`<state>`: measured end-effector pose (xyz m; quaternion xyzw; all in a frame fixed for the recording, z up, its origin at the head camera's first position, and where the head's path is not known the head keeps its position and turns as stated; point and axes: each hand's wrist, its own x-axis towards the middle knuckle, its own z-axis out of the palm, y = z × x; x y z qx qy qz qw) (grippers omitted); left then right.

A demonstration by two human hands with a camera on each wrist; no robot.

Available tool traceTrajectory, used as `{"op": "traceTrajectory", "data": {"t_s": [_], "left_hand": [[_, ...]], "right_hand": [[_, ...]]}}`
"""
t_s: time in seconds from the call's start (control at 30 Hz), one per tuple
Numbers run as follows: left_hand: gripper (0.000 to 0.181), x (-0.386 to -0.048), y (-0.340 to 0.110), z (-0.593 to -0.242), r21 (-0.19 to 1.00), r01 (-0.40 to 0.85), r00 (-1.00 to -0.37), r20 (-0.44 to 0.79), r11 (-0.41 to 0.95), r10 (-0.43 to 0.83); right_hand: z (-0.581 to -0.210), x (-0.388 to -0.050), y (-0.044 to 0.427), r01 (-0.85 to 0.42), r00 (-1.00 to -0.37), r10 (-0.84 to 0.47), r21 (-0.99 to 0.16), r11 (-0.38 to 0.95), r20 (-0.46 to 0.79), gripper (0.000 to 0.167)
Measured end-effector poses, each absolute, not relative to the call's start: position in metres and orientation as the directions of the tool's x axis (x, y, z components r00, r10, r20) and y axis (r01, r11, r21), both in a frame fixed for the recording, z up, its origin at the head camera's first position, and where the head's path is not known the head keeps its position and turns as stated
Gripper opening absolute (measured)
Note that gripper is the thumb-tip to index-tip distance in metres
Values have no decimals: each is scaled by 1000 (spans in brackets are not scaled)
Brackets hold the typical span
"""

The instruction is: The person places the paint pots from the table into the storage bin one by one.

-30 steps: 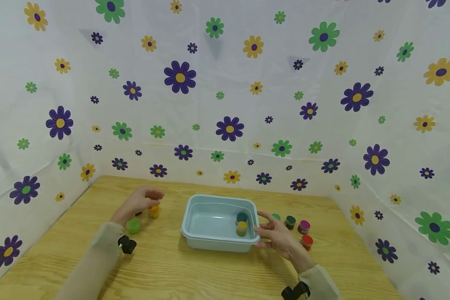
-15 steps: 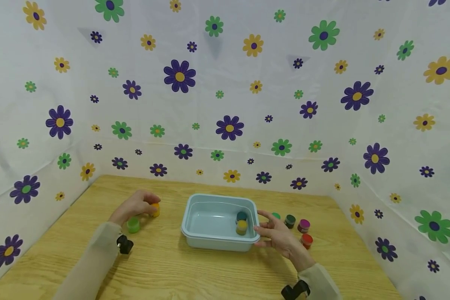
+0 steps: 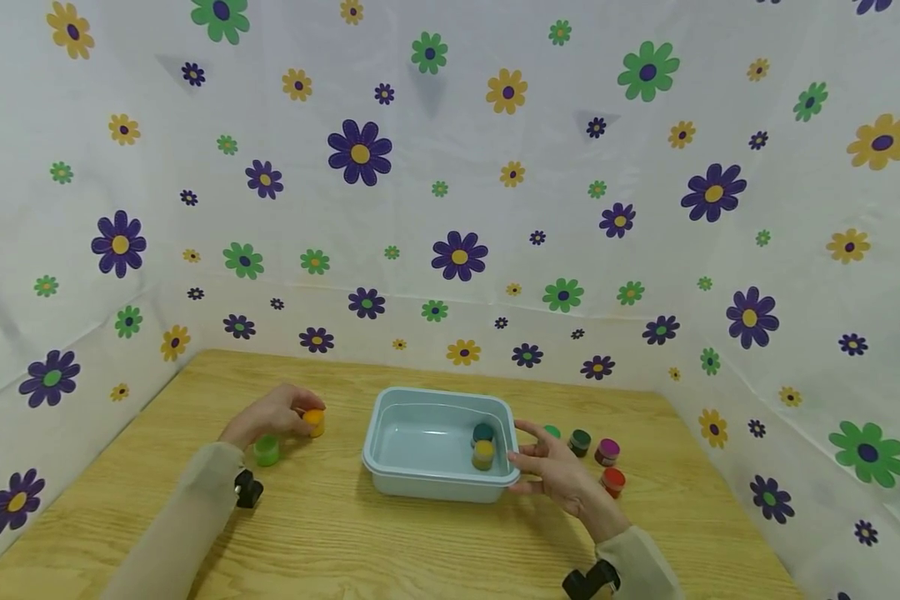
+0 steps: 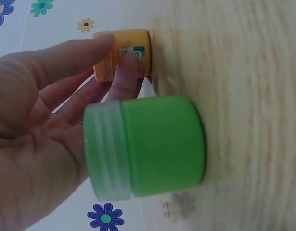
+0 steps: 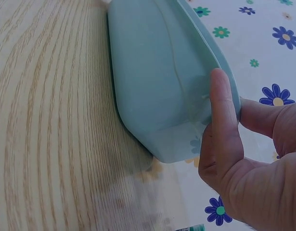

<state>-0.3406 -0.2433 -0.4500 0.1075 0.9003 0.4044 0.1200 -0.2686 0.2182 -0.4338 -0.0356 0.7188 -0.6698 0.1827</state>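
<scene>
My left hand point(image 3: 268, 415) pinches an orange paint jar point(image 3: 315, 422) between thumb and fingers. The jar stands upright on the table. Close to that wrist sits a green paint jar point(image 3: 267, 451), large in the left wrist view. A light blue plastic basin point(image 3: 435, 488) stands in the middle of the table. Its right rim is held by my right hand point(image 3: 558, 475), thumb on one side and fingers on the other, as the right wrist view shows. Inside the basin, at its right end, are a teal-lidded jar point(image 3: 483, 432) and a yellow-lidded jar point(image 3: 483, 452).
Right of the basin stand several more jars: a bright green one point(image 3: 552, 432) partly behind the right hand, a dark green one point(image 3: 580, 443), a magenta one point(image 3: 607, 452) and a red one point(image 3: 612, 482). Flowered cloth point(image 3: 420, 217) walls the wooden table point(image 3: 390, 550).
My left hand has come down to the orange jar and taken hold of it, and the jar has shifted slightly right. My right hand and the basin have stayed put.
</scene>
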Motion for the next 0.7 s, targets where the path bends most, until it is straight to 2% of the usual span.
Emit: {"op": "traceTrajectory", "data": {"t_s": [0.3,0.7], "left_hand": [[49,-345,-237,-452,742,122,-952,-100,660,289],[52,-347,-226,-443,874,159,-948,5,459,320]], "right_hand": [[-434,-269,218,186,-931,-300,-977,102,-209,74],[-434,-268,218,194,-933,-287,-975,107,-217,74]]}}
